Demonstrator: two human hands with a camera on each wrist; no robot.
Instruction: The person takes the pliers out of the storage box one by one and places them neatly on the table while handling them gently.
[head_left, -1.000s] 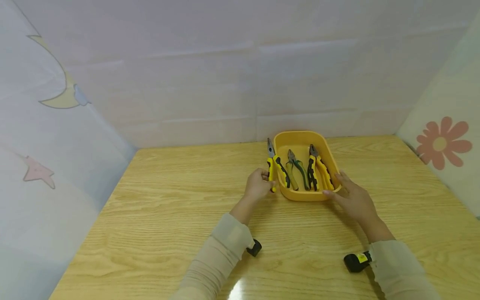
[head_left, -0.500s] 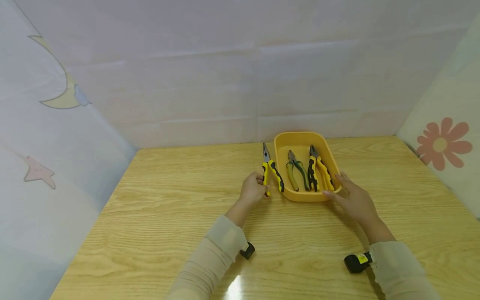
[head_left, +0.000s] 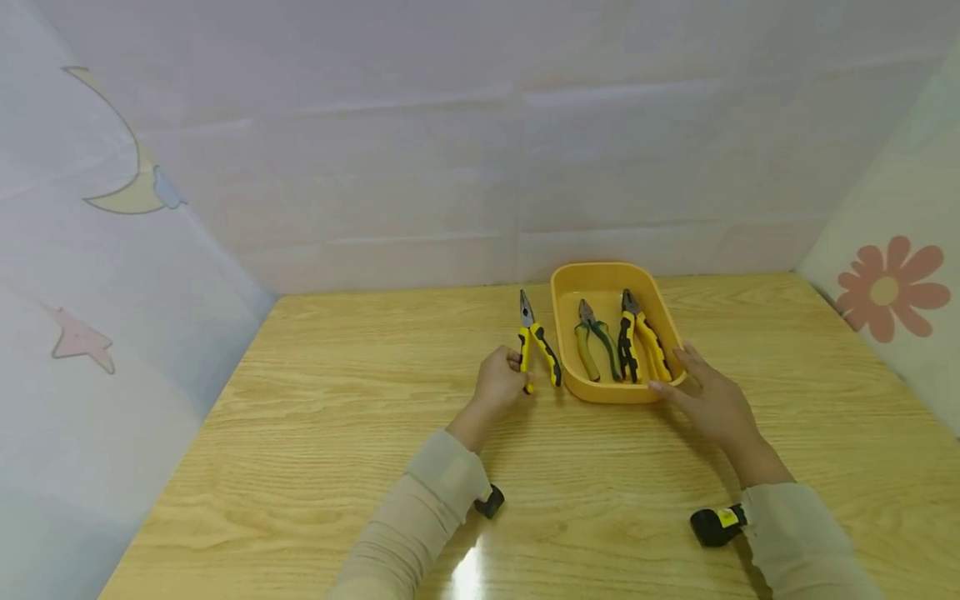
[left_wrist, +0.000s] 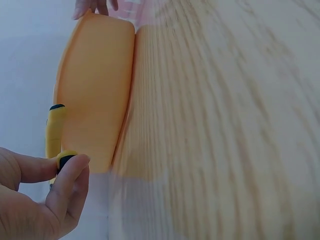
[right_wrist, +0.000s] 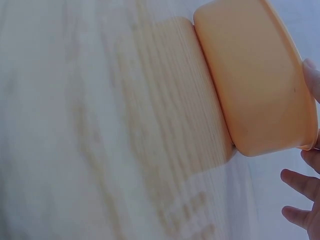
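Note:
My left hand (head_left: 498, 379) pinches one handle of the yellow-and-black needle-nose pliers (head_left: 527, 319) in the head view. Their jaws point away from me and their handles are spread. They are just left of the yellow plastic bin (head_left: 611, 392). Up close in the left wrist view, thumb and fingers hold the tip of a handle (left_wrist: 65, 159), beside the bin's wall (left_wrist: 100, 75). My right hand (head_left: 716, 404) grips the bin's near right corner, thumb at the front rim and fingers along the side. In the right wrist view, two fingers (right_wrist: 300, 184) extend past the bin.
Inside the bin lie green-handled pliers (head_left: 592, 329) and a yellow-and-black pair (head_left: 628, 337). The bin stands on a wood-grain table (head_left: 360, 400), near a pale back wall (head_left: 390, 167). Black wrist cameras (head_left: 716, 527) sit at both sleeves.
My left hand has drawn the needle-nose pliers left and slightly toward me, from over the bin's left rim to beside it. The right hand and bin have stayed put.

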